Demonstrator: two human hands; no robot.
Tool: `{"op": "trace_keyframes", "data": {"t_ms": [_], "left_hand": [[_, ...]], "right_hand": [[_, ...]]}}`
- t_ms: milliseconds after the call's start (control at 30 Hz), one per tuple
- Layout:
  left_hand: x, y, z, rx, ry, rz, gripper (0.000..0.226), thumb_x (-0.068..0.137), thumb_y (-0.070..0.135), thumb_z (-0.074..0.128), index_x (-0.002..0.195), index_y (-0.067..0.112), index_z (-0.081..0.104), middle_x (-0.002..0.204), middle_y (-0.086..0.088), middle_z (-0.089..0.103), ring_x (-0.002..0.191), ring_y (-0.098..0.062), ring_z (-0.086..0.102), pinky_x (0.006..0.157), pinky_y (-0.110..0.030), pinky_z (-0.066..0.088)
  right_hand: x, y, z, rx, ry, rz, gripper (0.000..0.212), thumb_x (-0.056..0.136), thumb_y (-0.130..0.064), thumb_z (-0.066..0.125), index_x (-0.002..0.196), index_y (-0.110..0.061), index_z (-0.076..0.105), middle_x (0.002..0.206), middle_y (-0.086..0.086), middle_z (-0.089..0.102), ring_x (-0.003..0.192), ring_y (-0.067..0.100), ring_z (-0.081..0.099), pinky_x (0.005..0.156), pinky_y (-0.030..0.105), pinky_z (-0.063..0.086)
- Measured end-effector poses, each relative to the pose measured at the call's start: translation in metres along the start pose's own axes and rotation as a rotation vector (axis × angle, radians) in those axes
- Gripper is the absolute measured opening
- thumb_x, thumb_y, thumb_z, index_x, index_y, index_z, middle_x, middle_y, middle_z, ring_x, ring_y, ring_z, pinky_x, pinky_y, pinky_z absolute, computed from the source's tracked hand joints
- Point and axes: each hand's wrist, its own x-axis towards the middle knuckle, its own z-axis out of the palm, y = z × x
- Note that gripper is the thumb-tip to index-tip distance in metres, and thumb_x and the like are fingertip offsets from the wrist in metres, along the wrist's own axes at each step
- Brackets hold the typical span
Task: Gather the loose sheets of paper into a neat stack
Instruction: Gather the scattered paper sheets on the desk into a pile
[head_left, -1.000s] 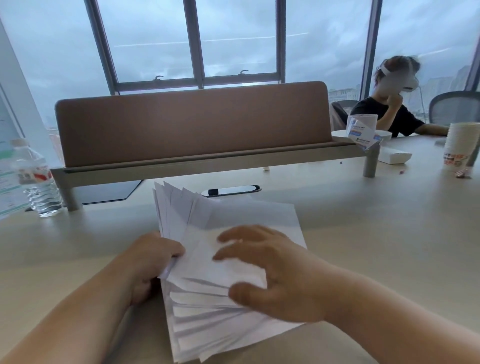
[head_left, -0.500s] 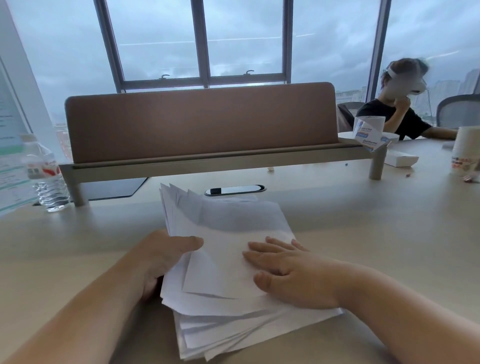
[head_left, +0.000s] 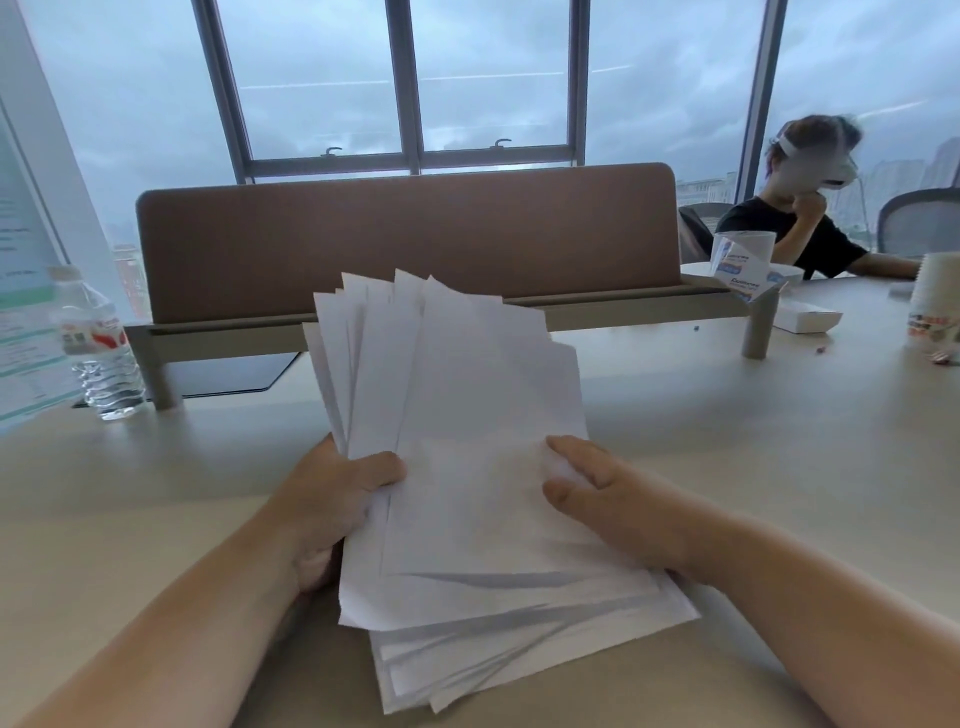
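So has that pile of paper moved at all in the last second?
Yes. The sheets of paper have tipped up: their far edges, earlier well below the brown desk divider, now overlap it. The left hand grips one side, the right hand the other.

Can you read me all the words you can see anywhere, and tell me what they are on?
None can be read.
Water bottle label: too blurred.
Poster at the left edge: lines too small.
Blue-and-white pack: print too blurred.
Paper cups: red marks too blurred.
Sheets of paper: blank.
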Motion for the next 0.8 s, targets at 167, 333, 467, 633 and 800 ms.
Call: {"op": "trace_keyframes", "data": {"t_ms": [167, 333, 467, 633, 800], "left_hand": [[-0.006, 0.003, -0.001, 0.068, -0.121, -0.141, 0.03, 0.083, 0.012, 0.077, 0.112, 0.004, 0.076, 0.103, -0.019, 0.08, 0.097, -0.04, 0.077, 0.1, -0.055, 0.056], [-0.006, 0.006, 0.004, 0.136, -0.133, -0.195, 0.032, 0.085, 0.019, 0.081, 0.113, 0.005, 0.075, 0.099, -0.02, 0.08, 0.093, -0.042, 0.077, 0.093, -0.054, 0.059], [-0.003, 0.008, -0.003, 0.048, -0.146, -0.285, 0.023, 0.096, 0.015, 0.068, 0.113, 0.0, 0.073, 0.103, -0.024, 0.079, 0.091, -0.04, 0.076, 0.082, -0.046, 0.058], [0.006, -0.001, -0.006, 0.12, -0.028, -0.198, 0.018, 0.093, -0.007, 0.064, 0.109, -0.005, 0.07, 0.088, -0.026, 0.078, 0.077, -0.04, 0.075, 0.073, -0.044, 0.059], [0.003, -0.002, -0.006, -0.073, 0.018, -0.048, 0.019, 0.096, 0.001, 0.064, 0.114, 0.008, 0.068, 0.1, -0.019, 0.08, 0.085, -0.038, 0.076, 0.076, -0.043, 0.06]], "right_hand": [[0.006, 0.004, 0.004, -0.183, 0.044, 0.046, 0.072, 0.105, -0.039, 0.049, 0.165, -0.022, 0.013, 0.172, -0.003, 0.009, 0.157, 0.016, 0.014, 0.122, 0.027, 0.016], [0.006, -0.004, 0.021, -0.331, -0.043, -0.093, 0.07, 0.106, -0.043, 0.04, 0.165, -0.032, 0.004, 0.173, -0.008, -0.002, 0.159, 0.011, -0.002, 0.127, 0.029, 0.004], [0.005, 0.0, 0.02, -0.308, -0.054, -0.163, 0.068, 0.106, -0.039, 0.04, 0.164, -0.038, 0.006, 0.171, -0.018, -0.002, 0.157, 0.006, 0.0, 0.125, 0.024, 0.003], [0.008, 0.004, 0.017, -0.034, 0.074, -0.169, 0.067, 0.105, -0.029, 0.052, 0.162, -0.033, 0.018, 0.17, -0.014, 0.011, 0.156, 0.006, 0.012, 0.124, 0.025, 0.012], [0.012, 0.004, 0.005, 0.299, 0.26, 0.008, 0.073, 0.1, -0.034, 0.063, 0.16, -0.026, 0.023, 0.138, -0.005, 0.049, 0.123, 0.022, 0.055, 0.105, 0.036, 0.044]]}}
